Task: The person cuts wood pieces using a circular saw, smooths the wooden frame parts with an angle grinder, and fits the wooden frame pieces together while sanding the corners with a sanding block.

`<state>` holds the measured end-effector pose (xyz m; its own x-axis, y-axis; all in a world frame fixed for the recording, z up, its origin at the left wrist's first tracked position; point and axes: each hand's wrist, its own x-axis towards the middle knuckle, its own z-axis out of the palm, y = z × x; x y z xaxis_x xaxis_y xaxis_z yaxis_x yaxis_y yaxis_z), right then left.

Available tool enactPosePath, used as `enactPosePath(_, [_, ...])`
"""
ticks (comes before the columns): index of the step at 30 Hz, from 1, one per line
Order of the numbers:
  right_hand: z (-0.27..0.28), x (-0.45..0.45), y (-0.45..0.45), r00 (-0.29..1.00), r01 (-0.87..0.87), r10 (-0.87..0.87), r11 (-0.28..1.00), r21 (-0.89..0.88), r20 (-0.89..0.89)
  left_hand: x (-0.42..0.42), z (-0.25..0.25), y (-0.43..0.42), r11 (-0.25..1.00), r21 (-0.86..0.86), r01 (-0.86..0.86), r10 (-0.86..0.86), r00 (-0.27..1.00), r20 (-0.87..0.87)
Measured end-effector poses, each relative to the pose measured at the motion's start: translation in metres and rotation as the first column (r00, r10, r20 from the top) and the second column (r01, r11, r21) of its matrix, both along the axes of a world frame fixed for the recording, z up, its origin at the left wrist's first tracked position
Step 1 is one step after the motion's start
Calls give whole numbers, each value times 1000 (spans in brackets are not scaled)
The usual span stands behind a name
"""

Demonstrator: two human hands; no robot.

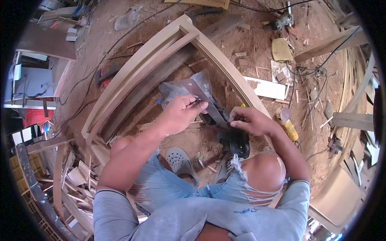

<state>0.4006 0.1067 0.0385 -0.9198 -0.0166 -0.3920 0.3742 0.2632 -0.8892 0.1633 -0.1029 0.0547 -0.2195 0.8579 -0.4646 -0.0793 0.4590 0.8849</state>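
A flat grey metal strip (pixel 207 98) with holes at its far end lies slanted between my hands. My left hand (pixel 183 114) is closed, thumb and fingers pinched at the strip's left edge. At the strip's near end, my right hand (pixel 250 120) is closed with its fingertips pinched together; what is between them is too small to make out. Beneath the strip is a crumpled clear plastic bag (pixel 173 89). A black tool (pixel 237 143), partly hidden, rests on the floor below my right hand.
A curved wooden frame (pixel 134 72) surrounds the work spot. To the right lie a yellow-handled tool (pixel 290 129), a white board (pixel 266 88) and a yellow sponge-like block (pixel 281 50). Cables (pixel 100 64) cross the dusty floor, and wood scraps (pixel 80 176) pile up at left.
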Motion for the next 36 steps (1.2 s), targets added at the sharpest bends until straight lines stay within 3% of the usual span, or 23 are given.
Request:
enactPosePath(3, [18,-4,14,994,-100,93,988,117,63,-18,2,-2,995,3,-100,100,993,-64])
enactPosePath(6, [62,-10,17,982,-172,138,934,312,129,-51,23,-3,905,42,-423,424,893,-150])
enactPosePath(8, [89,-13,8,980,-194,154,869,454,123,-82,18,-8,811,53,-583,586,807,-81])
enactPosePath(9, [91,-10,2,986,-163,165,865,475,38,-94,12,-11,761,50,-646,648,762,-16])
enactPosePath(12, [137,-20,-28,982,-187,158,826,532,101,-101,4,-10,669,-6,-743,739,664,116])
enactPosePath(16, [154,-28,-81,972,-187,99,872,453,211,-77,-10,3,625,-158,-765,780,604,161])
enactPosePath(19, [121,-25,-105,976,-108,42,945,307,212,-69,-57,6,578,-231,-783,814,533,231])
enactPosePath(21, [80,-19,-110,984,-95,52,962,257,169,-76,-81,6,565,-258,-783,825,540,169])
enactPosePath(23, [73,-20,-108,957,-193,93,912,362,276,-80,-111,4,503,-361,-785,859,500,112])
enactPosePath(24, [71,-21,-103,938,-246,107,876,415,329,-83,-111,3,595,-434,-676,772,631,76])
enactPosePath(26, [66,-24,-101,975,-136,45,894,428,218,-79,-100,-3,700,-583,-413,529,848,35])
enactPosePath(27, [67,-22,-100,986,-82,12,903,421,167,-69,-92,-6,726,-549,-413,533,843,72])
enactPosePath(30, [74,-23,-89,956,-80,-44,911,404,290,-40,-33,-20,933,-197,-301,268,947,-177])
enactPosePath(31, [77,-20,-88,947,-31,-102,914,405,305,-28,-14,-26,916,-27,-401,398,914,-85])
enactPosePath(32, [82,-18,-86,937,31,-149,936,350,316,-25,20,-34,925,50,-376,379,920,-100])
enactPosePath(34, [89,-6,-93,906,140,-220,962,233,361,-21,120,-57,924,188,-334,360,924,-127])
enactPosePath(35, [84,6,-108,897,271,-321,943,195,304,-19,193,-63,833,352,-428,438,897,55])
enactPosePath(36, [107,15,-123,909,243,-301,945,221,287,-16,273,-72,700,481,-528,473,847,242])
